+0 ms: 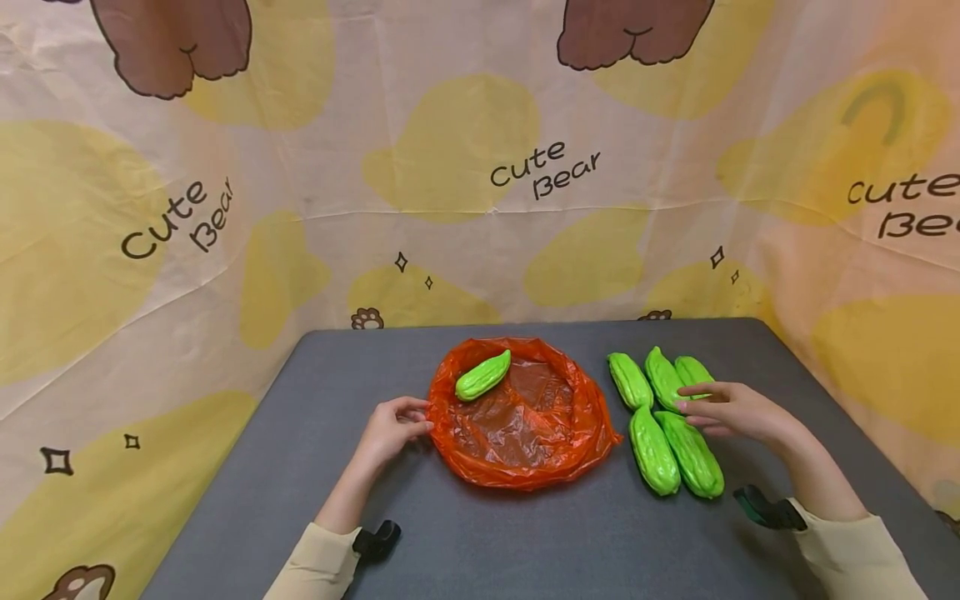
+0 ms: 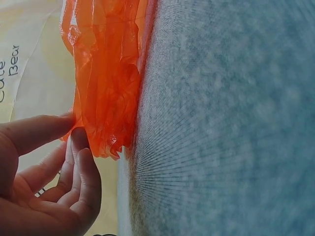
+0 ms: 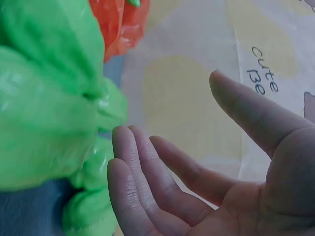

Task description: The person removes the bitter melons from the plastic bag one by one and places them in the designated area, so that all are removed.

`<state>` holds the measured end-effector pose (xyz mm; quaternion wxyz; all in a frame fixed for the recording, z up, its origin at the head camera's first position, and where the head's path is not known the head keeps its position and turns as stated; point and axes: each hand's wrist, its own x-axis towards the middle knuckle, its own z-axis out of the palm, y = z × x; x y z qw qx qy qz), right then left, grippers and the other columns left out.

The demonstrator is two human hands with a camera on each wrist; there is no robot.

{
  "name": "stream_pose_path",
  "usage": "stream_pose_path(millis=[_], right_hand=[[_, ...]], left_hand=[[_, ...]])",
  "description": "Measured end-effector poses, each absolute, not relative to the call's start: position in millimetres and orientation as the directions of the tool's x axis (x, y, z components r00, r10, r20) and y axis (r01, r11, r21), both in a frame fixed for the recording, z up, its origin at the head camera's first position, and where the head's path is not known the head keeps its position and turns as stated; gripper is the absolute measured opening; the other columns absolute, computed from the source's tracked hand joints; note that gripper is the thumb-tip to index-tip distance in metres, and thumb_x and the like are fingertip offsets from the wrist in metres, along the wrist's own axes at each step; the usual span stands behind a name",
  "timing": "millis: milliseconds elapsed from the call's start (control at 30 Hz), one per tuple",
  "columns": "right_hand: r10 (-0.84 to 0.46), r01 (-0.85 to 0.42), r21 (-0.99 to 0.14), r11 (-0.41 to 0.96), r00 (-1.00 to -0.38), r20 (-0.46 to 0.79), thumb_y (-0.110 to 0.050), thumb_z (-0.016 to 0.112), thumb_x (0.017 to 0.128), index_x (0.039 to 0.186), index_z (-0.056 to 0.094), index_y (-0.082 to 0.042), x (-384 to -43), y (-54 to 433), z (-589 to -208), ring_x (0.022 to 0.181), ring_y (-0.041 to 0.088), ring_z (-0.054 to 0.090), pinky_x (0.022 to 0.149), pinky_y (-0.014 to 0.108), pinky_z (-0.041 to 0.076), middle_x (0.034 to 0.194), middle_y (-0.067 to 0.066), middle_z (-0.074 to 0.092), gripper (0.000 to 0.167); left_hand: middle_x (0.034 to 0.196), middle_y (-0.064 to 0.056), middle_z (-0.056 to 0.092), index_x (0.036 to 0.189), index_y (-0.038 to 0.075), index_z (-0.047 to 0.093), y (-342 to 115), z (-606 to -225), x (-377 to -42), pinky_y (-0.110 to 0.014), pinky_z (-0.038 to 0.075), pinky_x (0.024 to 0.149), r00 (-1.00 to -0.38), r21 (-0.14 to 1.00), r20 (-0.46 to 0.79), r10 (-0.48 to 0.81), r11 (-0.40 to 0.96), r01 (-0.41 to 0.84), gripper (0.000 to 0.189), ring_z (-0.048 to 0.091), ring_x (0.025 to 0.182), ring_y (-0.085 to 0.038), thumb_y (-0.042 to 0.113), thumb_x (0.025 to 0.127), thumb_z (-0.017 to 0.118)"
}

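Note:
A red plastic bag (image 1: 517, 477) lies with its mouth spread wide and its rim rolled outward. Inside it, at the far left, rests one bright green ribbed gourd (image 1: 482, 377) that looks like a bitter melon. At the bag's left edge my left hand (image 1: 388, 429) pinches the thin plastic between thumb and fingers; the left wrist view shows this hold (image 2: 54, 167). My right hand (image 1: 738, 410) hovers over the right side of a group of similar green gourds (image 1: 654, 454), partly covering them. Its fingers (image 3: 162, 179) are spread apart from the thumb, with nothing held.
Several gourds lie close together in two rows on the grey table (image 1: 480, 542), right of the bag. A printed cloth (image 1: 465, 150) hangs behind the table and along both sides. Each wrist wears a black strap mount (image 1: 377, 540).

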<state>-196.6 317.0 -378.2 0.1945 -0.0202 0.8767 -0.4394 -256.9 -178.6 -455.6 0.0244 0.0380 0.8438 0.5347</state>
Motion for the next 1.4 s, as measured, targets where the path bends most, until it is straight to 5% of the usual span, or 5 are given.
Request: stream_pose_path(millis=[367,1400], right_hand=[[-0.222,0.119,-0.811,0.573,-0.93,-0.293,-0.042,0.057,0.093,0.142,0.035,0.006,-211,290,-374,0.115,0.033,0.059,0.093,0.043,0.049,0.134,0.028,0.049,0.072],[-0.224,0.128,-0.845,0.519,-0.934,-0.279,-0.045,0.061,0.09,0.14,0.038,0.003,-241,238,-367,0.117,0.034,0.057,0.098,0.048,0.044,0.135,0.026,0.05,0.073]], left_hand=[[0.088,-0.022,0.066,0.111,-0.009,0.063,-171,-428,-240,-0.049,0.053,0.066,-0.992,0.916,-0.017,0.121,0.4,0.033,0.033,0.061,0.078,-0.043,-0.001,0.08,0.071],[0.09,-0.024,0.066,0.112,-0.009,0.062,-169,-416,-228,-0.047,0.054,0.067,-0.992,0.905,-0.006,0.123,0.423,0.047,0.033,0.061,0.079,-0.042,0.0,0.081,0.07]])
